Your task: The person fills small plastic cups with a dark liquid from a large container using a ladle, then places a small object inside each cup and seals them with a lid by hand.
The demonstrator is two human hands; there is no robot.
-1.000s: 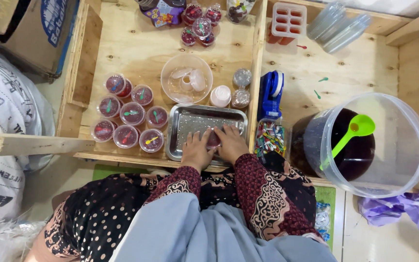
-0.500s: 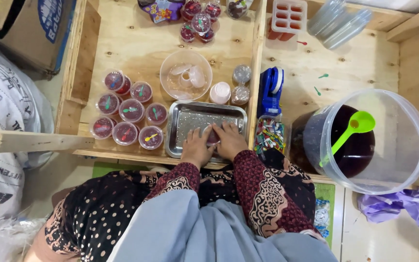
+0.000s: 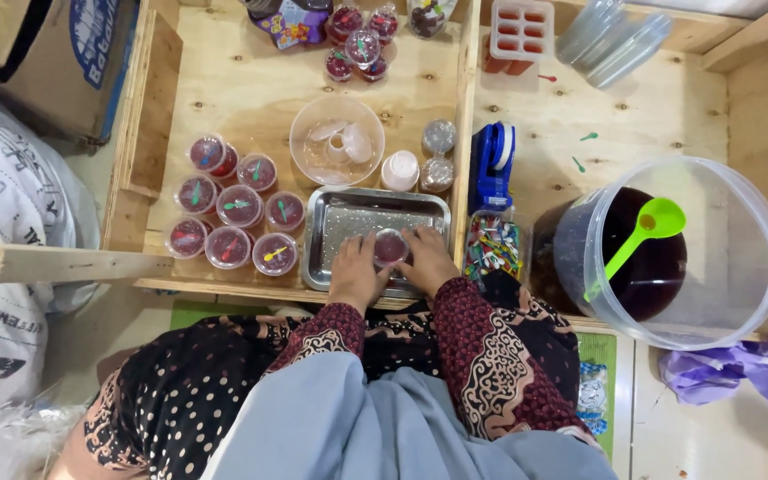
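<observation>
Both hands now lifted slightly, small cup (image 3: pixel 390 247) showing between them.
Left hand (image 3: pixel 355 274) and right hand (image 3: pixel 427 260) fingers clamp it over the metal tray (image 3: pixel 348 213); contents unclear.

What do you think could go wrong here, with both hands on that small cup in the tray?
The small cup, held between left hand and right hand over the metal tray, could tip and spill its dark red filling. An elbow might knock the open bucket of dark liquid nearby.

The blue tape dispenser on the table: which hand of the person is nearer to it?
Right. The right hand is on the metal tray, just left of the blue tape dispenser; the left hand lies farther left, beyond the small cup both hold.
</observation>
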